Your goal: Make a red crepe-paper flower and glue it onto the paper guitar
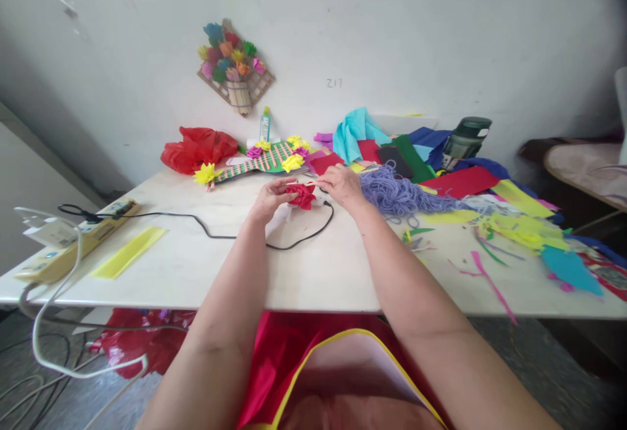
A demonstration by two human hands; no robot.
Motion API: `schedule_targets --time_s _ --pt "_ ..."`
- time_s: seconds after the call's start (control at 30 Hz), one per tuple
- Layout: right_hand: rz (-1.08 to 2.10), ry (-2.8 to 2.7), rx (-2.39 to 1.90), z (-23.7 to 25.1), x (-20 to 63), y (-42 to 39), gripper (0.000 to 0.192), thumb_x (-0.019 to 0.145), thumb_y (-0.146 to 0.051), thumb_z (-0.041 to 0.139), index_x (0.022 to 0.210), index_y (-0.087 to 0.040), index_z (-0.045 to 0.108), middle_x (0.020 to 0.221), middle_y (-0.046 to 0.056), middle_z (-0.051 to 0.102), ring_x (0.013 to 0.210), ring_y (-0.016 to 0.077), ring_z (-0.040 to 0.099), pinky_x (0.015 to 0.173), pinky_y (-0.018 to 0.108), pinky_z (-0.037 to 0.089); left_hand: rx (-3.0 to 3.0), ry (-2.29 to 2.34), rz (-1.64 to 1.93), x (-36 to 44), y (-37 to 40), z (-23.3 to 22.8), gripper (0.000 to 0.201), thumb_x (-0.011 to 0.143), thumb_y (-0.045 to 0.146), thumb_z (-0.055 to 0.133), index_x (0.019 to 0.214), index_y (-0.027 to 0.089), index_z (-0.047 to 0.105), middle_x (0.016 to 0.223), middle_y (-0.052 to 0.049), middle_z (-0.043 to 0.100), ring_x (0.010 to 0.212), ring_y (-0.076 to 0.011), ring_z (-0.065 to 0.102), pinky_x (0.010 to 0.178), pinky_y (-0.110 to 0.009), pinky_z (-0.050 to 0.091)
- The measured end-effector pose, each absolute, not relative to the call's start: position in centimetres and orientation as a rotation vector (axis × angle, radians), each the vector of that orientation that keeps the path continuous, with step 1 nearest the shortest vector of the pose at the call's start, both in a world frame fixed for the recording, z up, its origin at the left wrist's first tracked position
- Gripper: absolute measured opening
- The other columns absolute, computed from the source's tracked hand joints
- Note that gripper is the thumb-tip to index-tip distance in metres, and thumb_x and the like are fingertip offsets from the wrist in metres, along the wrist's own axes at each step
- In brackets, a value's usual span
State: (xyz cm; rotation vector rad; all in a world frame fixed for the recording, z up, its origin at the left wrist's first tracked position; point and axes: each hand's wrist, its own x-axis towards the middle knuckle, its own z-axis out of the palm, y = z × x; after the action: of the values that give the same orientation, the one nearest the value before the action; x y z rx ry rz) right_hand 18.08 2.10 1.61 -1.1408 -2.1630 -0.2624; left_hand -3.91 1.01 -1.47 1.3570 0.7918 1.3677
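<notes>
— What do you have in view?

— I see both hands out over the white tabletop (313, 266). My left hand (268, 200) is clamped on a red paper flower (300, 195), fingers curled around its near side. My right hand (343, 185) pinches the flower's far edge.

— Where does the flower sit?

— Held just above the tabletop, over a black cable (215, 234). A heap of purple yarn (396, 193) lies just right of my right hand, with coloured paper scraps (509, 221) beyond.

A power strip (73, 237) lies left on the table (313, 273), yarn (401, 195) right.
</notes>
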Motion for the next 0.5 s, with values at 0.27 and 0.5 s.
schedule_targets --time_s 0.27,0.5 --pt "-0.268 -2.192 -1.161 2.06 18.02 1.63 0.023 0.092 -0.036 0.061 0.093 -0.023 0.08 0.092 0.009 0.07 0.086 0.022 0.051 0.074 0.035 0.034 1.347 0.822 1.369 -3.74 0.98 -1.39 0.052 0.048 0.021 0.092 0.097 0.014 0.076 0.083 -0.008 0.076 0.076 -0.0224 0.071 0.08 -0.038 0.055" --pt "-0.345 -2.218 -1.148 2.31 17.99 1.41 0.022 0.092 -0.034 0.061 0.09 -0.022 0.08 0.09 0.008 0.071 0.085 0.0216 0.05 0.072 0.035 0.032 1.357 0.86 1.359 -3.65 0.9 -1.29 0.052 0.046 0.023 0.092 0.094 0.013 0.076 0.082 -0.008 0.076 0.076 -0.0226 0.071 0.079 -0.037 0.055"
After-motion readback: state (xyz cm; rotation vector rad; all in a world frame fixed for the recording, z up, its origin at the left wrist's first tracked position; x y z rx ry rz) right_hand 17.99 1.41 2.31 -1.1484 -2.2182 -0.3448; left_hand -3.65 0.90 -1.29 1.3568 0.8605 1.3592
